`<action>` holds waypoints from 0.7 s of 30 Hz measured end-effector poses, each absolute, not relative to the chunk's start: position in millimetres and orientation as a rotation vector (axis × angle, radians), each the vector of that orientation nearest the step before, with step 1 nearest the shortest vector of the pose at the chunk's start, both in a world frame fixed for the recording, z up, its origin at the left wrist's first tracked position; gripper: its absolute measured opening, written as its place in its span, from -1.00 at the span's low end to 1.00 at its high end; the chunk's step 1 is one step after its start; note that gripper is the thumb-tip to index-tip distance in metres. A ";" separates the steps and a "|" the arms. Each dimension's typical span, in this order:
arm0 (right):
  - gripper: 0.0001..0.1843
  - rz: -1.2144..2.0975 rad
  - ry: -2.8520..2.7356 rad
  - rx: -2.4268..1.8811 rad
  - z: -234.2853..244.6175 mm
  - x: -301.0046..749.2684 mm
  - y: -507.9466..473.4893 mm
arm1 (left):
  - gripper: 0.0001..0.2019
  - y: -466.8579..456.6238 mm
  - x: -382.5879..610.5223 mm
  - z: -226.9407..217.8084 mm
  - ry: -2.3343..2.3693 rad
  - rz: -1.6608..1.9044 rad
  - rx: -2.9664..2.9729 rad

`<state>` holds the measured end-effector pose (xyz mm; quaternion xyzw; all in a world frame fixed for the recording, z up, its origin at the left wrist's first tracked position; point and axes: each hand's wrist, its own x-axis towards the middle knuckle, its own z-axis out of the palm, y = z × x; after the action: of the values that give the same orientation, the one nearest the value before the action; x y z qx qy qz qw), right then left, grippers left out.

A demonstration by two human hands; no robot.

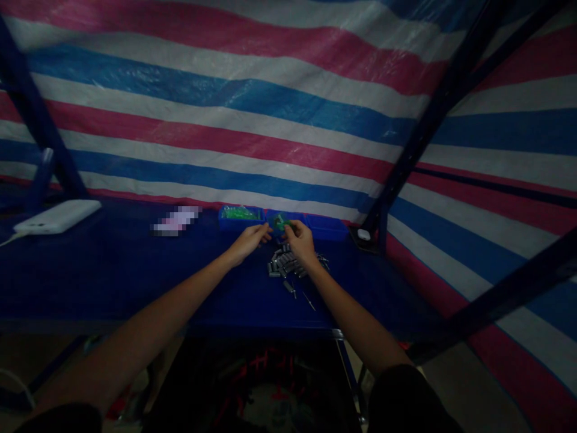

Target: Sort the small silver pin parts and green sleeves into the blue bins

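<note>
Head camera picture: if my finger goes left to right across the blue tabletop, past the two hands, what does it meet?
White slab-shaped device with a cable → pixelated pinkish-white thing → left hand → green piece → right hand → small white rounded object

Blur obscures the small green piece [285, 224] at the right fingers [297, 227].
</note>
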<state>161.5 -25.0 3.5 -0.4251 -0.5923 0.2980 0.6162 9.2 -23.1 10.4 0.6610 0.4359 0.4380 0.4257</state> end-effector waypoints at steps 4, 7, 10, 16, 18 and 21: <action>-0.82 0.449 -1.500 -0.955 1.1 162.1 -26.6 | -0.48 -21.0 6.0 9.4 0.980 1.043 1.313; -0.86 0.314 -1.590 -0.907 4.6 161.9 -32.9 | -0.56 -20.0 4.0 10.2 0.894 1.041 1.181; -0.85 0.263 -1.641 -0.866 9.7 160.8 -39.2 | -0.71 -20.8 3.6 13.1 0.840 1.066 1.128; -0.71 0.190 -1.613 -0.965 7.6 161.2 -36.7 | -0.76 -20.0 6.7 12.9 0.912 1.219 1.251; -0.69 0.207 -1.597 -1.049 3.1 162.3 -31.6 | -0.78 -19.9 7.6 11.1 0.936 1.298 1.399; -0.81 0.332 -1.559 -1.138 -2.1 164.8 -24.5 | -0.87 -24.1 7.5 11.5 0.962 1.398 1.807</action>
<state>164.8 -24.5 -2.1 -0.4825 -0.6606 0.1408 0.5576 7.5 -24.1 11.5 0.6894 0.3668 0.5332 0.3253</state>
